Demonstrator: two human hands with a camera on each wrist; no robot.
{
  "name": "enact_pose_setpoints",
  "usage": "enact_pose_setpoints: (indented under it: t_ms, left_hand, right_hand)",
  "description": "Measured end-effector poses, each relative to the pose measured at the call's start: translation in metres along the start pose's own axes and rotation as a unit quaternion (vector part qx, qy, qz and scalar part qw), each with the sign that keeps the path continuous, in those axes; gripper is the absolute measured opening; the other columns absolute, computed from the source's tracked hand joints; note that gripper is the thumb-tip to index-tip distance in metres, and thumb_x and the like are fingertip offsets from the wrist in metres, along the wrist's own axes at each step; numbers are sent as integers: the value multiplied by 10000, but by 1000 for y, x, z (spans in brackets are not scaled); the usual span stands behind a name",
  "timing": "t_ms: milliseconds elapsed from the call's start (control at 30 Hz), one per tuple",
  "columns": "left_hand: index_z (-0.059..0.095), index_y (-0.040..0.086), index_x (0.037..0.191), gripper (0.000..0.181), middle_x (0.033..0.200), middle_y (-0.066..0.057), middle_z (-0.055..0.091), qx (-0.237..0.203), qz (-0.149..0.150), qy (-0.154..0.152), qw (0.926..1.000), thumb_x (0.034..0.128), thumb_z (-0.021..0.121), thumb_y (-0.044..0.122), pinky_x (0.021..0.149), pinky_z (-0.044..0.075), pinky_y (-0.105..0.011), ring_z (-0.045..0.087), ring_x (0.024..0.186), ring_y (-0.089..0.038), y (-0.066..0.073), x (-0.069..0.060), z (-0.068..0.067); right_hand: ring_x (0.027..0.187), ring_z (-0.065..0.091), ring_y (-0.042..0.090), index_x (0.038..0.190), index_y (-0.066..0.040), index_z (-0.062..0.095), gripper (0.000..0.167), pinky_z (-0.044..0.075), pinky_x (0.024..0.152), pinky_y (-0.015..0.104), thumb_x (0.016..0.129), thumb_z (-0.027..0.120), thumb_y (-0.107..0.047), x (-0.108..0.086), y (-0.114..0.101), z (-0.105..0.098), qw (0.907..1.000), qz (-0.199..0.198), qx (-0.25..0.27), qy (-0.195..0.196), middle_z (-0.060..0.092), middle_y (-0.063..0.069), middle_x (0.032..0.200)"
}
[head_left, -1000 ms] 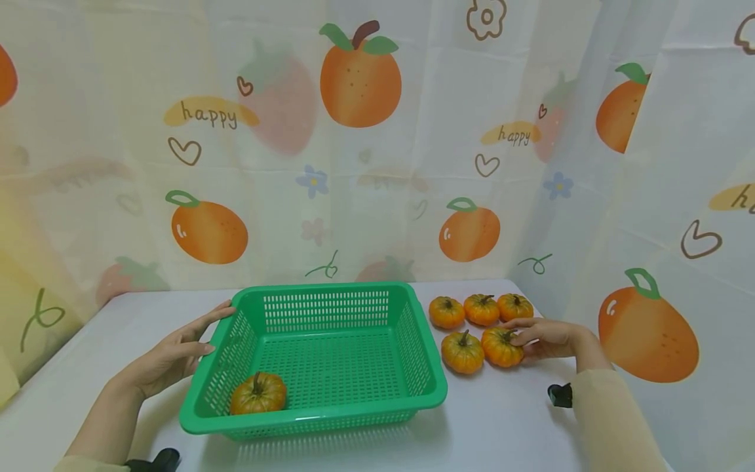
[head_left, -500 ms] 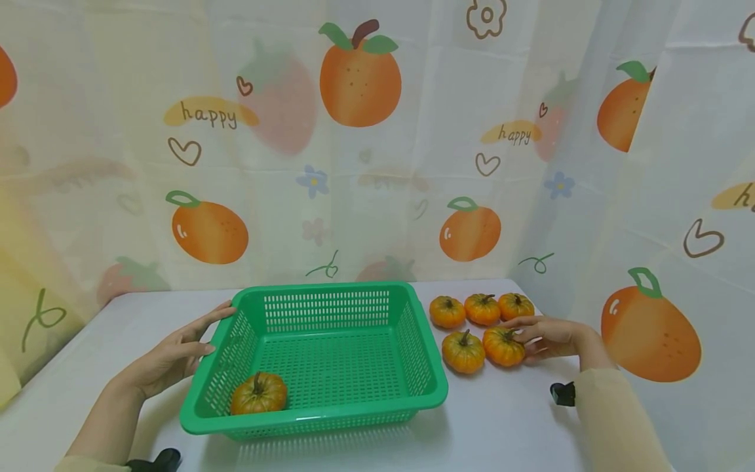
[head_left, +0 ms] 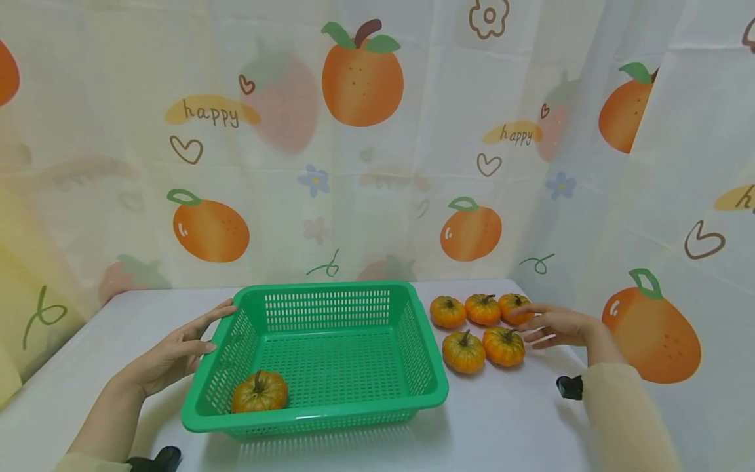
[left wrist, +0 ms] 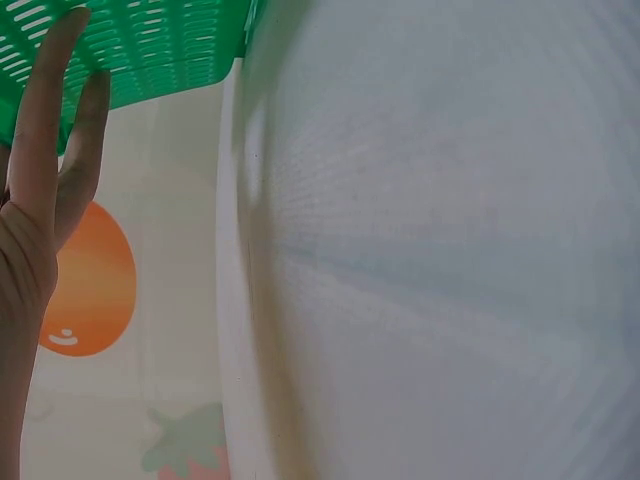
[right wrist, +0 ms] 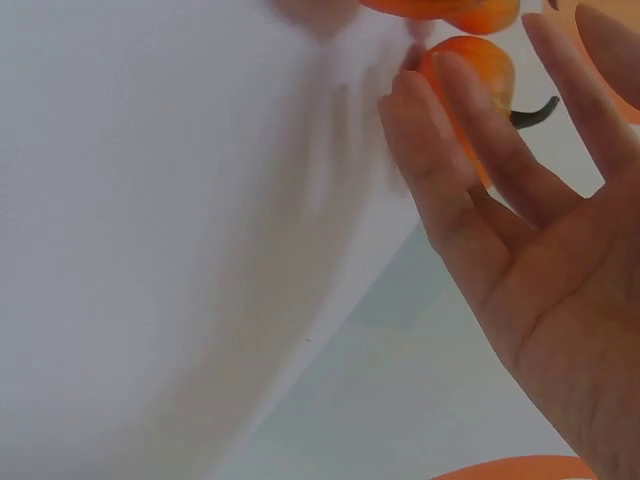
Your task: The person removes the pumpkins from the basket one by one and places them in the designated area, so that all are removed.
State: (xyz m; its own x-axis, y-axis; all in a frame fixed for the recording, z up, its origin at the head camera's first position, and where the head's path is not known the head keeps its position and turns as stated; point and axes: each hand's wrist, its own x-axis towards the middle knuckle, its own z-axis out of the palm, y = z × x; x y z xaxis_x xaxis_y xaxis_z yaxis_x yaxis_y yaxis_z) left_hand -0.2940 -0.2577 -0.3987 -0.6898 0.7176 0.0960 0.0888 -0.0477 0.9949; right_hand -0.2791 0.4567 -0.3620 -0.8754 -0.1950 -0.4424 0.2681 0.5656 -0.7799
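My left hand [head_left: 174,357] rests against the left rim of a green plastic basket [head_left: 312,416], fingers fairly straight along its outside; the left wrist view shows them against the slotted wall. One small orange-green pumpkin [head_left: 259,392] sits inside, at the basket's front left. Right of the basket, several more small pumpkins stand on the table in two rows. My right hand [head_left: 560,328] hovers with loosely spread fingers by the right end, holding nothing. Its fingertips overlap the back-right pumpkin [head_left: 512,305] in the head view, close to the front-right pumpkin [head_left: 503,347]; contact is unclear.
A white-covered table [head_left: 495,426] carries everything. Behind and to the right hangs a pale curtain [head_left: 377,210] printed with fruit, close to the right arm. The remaining pumpkins include a front-left pumpkin [head_left: 463,352], a back-left pumpkin [head_left: 447,312] and a back-middle pumpkin [head_left: 483,309].
My right hand has come off the front-right pumpkin, lifting slightly up and to the right towards the back-right one. The left hand, basket and pumpkins stay put.
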Motion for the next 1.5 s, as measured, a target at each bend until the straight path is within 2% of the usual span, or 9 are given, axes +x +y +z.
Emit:
enact_pose_setpoints:
  t_ms: [200,400,533,667,767,900,1133,1300,1500]
  left_hand:
    - [124,156,1590,638,1620,285,32,-13,-44,34,10000,1011,342,3,981,559,-333,532,1291,-6,1,0,2]
    - [122,149,1590,638,1617,287,40,-5,-32,50,10000,1010,341,0,983,557,-331,517,1299,12,1,-1,1]
    - [128,144,1589,636,1621,283,46,55,-48,97,9999,1010,351,5,988,551,-328,495,1304,32,1,-1,2]
    - [130,140,1588,634,1615,292,60,55,-22,76,10000,1009,350,4,975,560,-338,559,1255,-13,0,0,2]
    - [129,140,1588,635,1610,297,66,42,12,42,10000,1008,345,-2,962,568,-341,600,1213,-45,0,0,1]
    - [128,137,1587,633,1620,281,47,12,51,19,10000,1008,339,-7,960,570,-343,618,1202,-70,0,0,0]
    - [117,141,1589,636,1625,274,30,23,31,0,10000,1010,336,-5,960,571,-347,619,1206,-73,0,0,0]
    - [114,142,1591,637,1619,287,36,60,0,41,10000,1013,340,2,970,564,-335,581,1248,-34,0,0,1]
    - [116,136,1591,638,1621,283,37,98,-18,96,9999,1010,347,5,984,555,-327,529,1290,9,0,0,2]
  right_hand:
    - [1152,577,301,1503,-15,336,605,552,993,422,973,531,-233,1,-8,-1,9998,-199,-35,-10,319,304,1525]
    - [1134,595,268,1511,-20,327,596,536,1020,437,988,513,-236,6,-18,-3,9985,-516,-165,86,314,290,1541]
    - [1245,533,319,1506,-63,358,578,505,1060,470,988,527,-258,7,-30,-4,9967,-697,-403,138,286,271,1571]
    - [1351,453,397,1507,-91,367,569,471,1076,511,991,518,-276,8,-44,-2,9936,-877,-703,85,313,292,1563]
    - [1348,471,396,1495,-103,390,543,491,1043,462,992,514,-268,10,-55,0,9910,-1045,-840,27,365,299,1535]
    - [1303,516,389,1478,-125,420,525,528,1002,421,981,543,-241,14,-71,5,9891,-1197,-860,-34,394,286,1522]
    - [1318,509,406,1441,-152,470,496,485,1076,513,964,573,-241,19,-98,19,9827,-1526,-1046,-103,478,227,1476]
    - [1278,562,331,1429,-184,495,459,496,1064,515,977,563,-226,19,-118,31,9753,-1741,-1352,-120,503,192,1463]
    - [1281,571,338,1423,-210,505,444,519,1047,475,981,541,-224,18,-142,47,9674,-1961,-1588,-202,512,156,1461]
